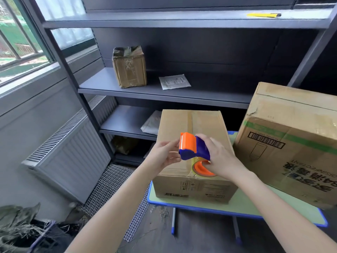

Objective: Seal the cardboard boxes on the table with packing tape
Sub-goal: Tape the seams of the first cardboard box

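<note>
A closed brown cardboard box (191, 125) stands on the small green table with a blue rim (200, 209). Above its near top edge I hold an orange and purple tape dispenser (193, 148) with a clear tape roll. My right hand (220, 157) grips the dispenser's purple body and roll. My left hand (164, 152) pinches at the orange cutter end, its fingertips on the dispenser's left side. A larger cardboard box (291, 143) with green stripe and barcode leans tilted on the table's right side.
A dark metal shelf unit (164, 94) stands behind the table, holding a small worn box (129, 68), a paper packet (174, 81) and a yellow utility knife (264, 15) on the top shelf. A radiator (73, 157) is at left, a wire mesh mat (113, 189) on the floor.
</note>
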Available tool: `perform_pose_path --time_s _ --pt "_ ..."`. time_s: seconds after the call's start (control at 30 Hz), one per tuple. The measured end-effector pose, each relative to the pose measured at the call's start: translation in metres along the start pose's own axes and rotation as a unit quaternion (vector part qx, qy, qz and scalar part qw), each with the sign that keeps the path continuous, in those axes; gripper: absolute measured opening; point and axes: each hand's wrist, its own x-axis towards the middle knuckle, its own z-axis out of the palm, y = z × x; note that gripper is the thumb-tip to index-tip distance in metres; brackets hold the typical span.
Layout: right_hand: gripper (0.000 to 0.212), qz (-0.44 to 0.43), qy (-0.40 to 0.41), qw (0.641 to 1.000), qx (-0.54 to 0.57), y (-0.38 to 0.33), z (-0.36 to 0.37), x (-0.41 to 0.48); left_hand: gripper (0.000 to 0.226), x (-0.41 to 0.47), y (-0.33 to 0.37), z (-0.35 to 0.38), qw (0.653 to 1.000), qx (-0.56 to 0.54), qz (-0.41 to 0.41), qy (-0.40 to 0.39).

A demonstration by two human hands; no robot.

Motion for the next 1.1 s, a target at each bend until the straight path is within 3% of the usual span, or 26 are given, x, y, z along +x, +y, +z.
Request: perform_pose_path --time_s 0.1,0.27,0.43,0.6,0.7,0.8,1.1 --pt "0.083 -0.008 -0.004 1.0 -0.008 -0.002 0.001 -0.001 0.016 -0.007 0.0 -0.008 1.0 0.009 0.006 0.001" --pt "0.086 -0.021 -0.018 0.999 -0.04 -0.007 0.002 -0.005 0.034 -0.015 0.006 -0.017 0.998 -0.019 -0.058 -0.004" --pt "0.086 -0.027 -0.017 0.998 -0.047 -0.013 0.004 -0.009 0.014 -0.025 0.001 -0.024 0.995 -0.006 -0.079 -0.058" --pt "0.084 -0.034 -0.024 0.997 -0.065 -0.019 0.005 -0.014 0.006 -0.029 -0.003 -0.024 0.996 -0.01 -0.08 -0.031" --pt "0.083 -0.03 -0.035 0.996 -0.08 -0.023 0.008 -0.014 0.004 -0.028 -0.004 -0.025 0.996 0.048 -0.069 -0.017" --pt "0.08 -0.023 -0.053 0.992 -0.116 -0.026 0.015 -0.01 0.015 -0.025 -0.008 -0.028 0.987 0.157 -0.028 0.001" --pt "0.077 -0.081 -0.066 0.984 -0.146 -0.043 0.02 0.002 0.026 -0.035 -0.004 -0.058 0.968 0.241 -0.008 0.077"
